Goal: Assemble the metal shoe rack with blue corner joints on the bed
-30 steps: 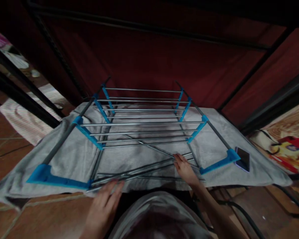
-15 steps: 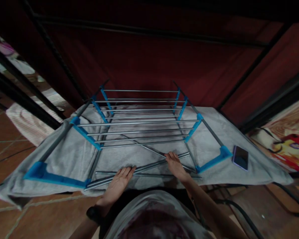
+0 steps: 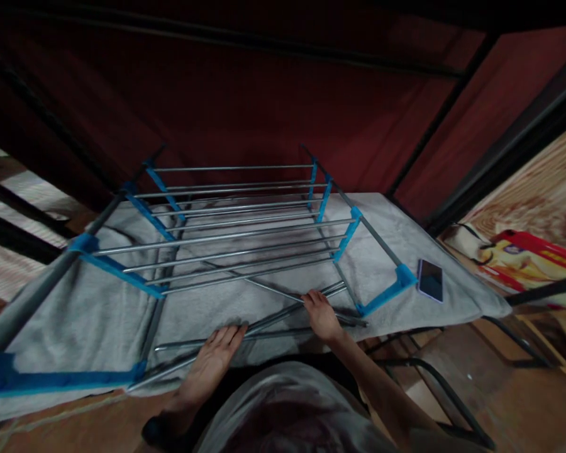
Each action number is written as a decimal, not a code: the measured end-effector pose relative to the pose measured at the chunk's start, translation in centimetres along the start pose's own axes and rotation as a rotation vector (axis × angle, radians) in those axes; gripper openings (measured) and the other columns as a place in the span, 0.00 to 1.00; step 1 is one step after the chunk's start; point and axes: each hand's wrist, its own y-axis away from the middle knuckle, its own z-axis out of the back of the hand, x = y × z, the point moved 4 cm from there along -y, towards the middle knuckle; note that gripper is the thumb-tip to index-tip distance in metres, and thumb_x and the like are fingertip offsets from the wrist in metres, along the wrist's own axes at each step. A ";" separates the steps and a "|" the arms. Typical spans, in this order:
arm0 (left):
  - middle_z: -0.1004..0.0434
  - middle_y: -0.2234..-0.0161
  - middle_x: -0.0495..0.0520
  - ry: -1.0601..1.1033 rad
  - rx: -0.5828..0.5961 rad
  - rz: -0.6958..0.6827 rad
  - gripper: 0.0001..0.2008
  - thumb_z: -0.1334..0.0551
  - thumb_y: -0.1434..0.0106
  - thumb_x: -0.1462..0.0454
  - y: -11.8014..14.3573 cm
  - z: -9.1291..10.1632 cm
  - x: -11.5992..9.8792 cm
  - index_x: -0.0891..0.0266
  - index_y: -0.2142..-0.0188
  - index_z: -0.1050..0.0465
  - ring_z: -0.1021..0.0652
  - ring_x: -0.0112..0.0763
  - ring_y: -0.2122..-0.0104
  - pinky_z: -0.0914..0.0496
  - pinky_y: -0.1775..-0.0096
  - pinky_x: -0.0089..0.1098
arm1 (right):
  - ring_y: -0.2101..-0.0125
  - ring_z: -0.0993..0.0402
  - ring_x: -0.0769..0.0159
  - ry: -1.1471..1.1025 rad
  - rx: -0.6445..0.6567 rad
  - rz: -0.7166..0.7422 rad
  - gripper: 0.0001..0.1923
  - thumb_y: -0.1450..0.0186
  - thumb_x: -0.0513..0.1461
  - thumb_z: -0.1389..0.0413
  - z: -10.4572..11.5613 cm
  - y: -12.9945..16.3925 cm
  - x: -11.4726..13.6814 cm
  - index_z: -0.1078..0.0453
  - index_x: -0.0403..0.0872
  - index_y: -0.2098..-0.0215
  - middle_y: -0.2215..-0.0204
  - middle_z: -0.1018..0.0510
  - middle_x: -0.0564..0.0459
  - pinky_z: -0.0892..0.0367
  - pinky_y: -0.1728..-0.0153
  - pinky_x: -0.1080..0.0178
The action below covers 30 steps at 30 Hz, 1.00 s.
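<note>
Left hand: [image 3: 212, 362] fingers spread, flat on the loose grey metal rods [image 3: 273, 318].
Right hand: [image 3: 321, 316] curled around the same rods, farther right.
Rods: near edge of the grey towel [image 3: 99, 314], beside the blue-jointed metal drying rack [image 3: 236, 226].
Phone: dark rectangular smartphone [image 3: 429, 280], far right on towel.

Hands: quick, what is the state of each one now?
Left hand: open, flat on the loose rods.
Right hand: curled over the rods; a firm grip cannot be told.
</note>
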 end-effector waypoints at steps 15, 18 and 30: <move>0.25 0.46 0.56 0.012 -0.106 -0.011 0.24 0.52 0.30 0.75 -1.0 3.4 -2.4 0.61 0.38 0.35 0.26 0.35 0.47 0.37 0.43 0.36 | 0.56 0.24 0.56 -0.138 -0.316 0.192 0.19 0.31 0.32 0.57 -0.3 9.6 -4.8 0.36 0.49 0.44 0.54 0.25 0.43 0.26 0.60 0.55; 0.26 0.47 0.54 0.026 -0.124 0.004 0.20 0.51 0.28 0.72 -1.8 3.7 -2.9 0.60 0.41 0.33 0.27 0.34 0.48 0.37 0.44 0.36 | 0.59 0.24 0.56 -0.070 -0.353 0.268 0.14 0.29 0.36 0.55 -1.5 9.3 -6.0 0.35 0.49 0.48 0.57 0.23 0.44 0.28 0.66 0.58; 0.28 0.57 0.55 -0.050 -0.218 0.028 0.14 0.51 0.31 0.75 -4.4 4.8 -5.9 0.63 0.55 0.30 0.29 0.36 0.57 0.36 0.53 0.37 | 0.58 0.25 0.53 -0.132 -0.334 0.265 0.15 0.25 0.43 0.58 -0.1 6.5 -4.5 0.35 0.47 0.49 0.57 0.23 0.40 0.29 0.61 0.53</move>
